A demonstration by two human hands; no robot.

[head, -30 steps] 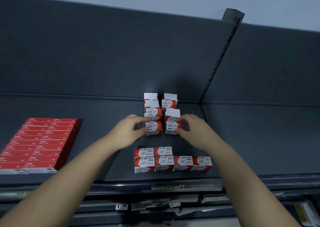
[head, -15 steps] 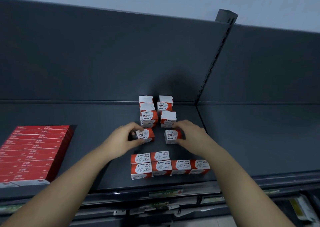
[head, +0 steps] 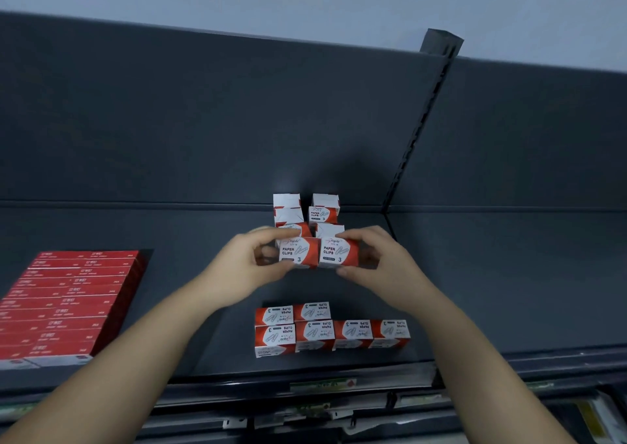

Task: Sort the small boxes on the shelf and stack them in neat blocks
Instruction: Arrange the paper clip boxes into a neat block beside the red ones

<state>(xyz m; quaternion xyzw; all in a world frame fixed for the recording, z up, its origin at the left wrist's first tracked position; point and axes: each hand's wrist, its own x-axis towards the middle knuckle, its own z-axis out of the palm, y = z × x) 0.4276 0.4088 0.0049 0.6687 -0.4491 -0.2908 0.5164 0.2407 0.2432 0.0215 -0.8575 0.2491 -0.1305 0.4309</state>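
Two boxes (head: pixel 298 253), apart before, now touch: left grip (head: pixel 251 263) and right grip (head: pixel 376 260) each pinch one, probably pairing them to stack.

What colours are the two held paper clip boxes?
Left-hand box and right-hand box: red and white, head view.

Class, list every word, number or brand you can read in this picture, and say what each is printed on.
"PAPER CLIPS" and "3": the left-held box, gripped by the left hand, and the right-held box, gripped by the right hand.
"PAPER CLIPS", "3": the rear box.
"PAPER CLIPS", "3", upside down: the front block.
Script brand on these boxes: too blurred.
White print on the red flat boxes: too blurred.
Shelf-edge labels: unreadable.
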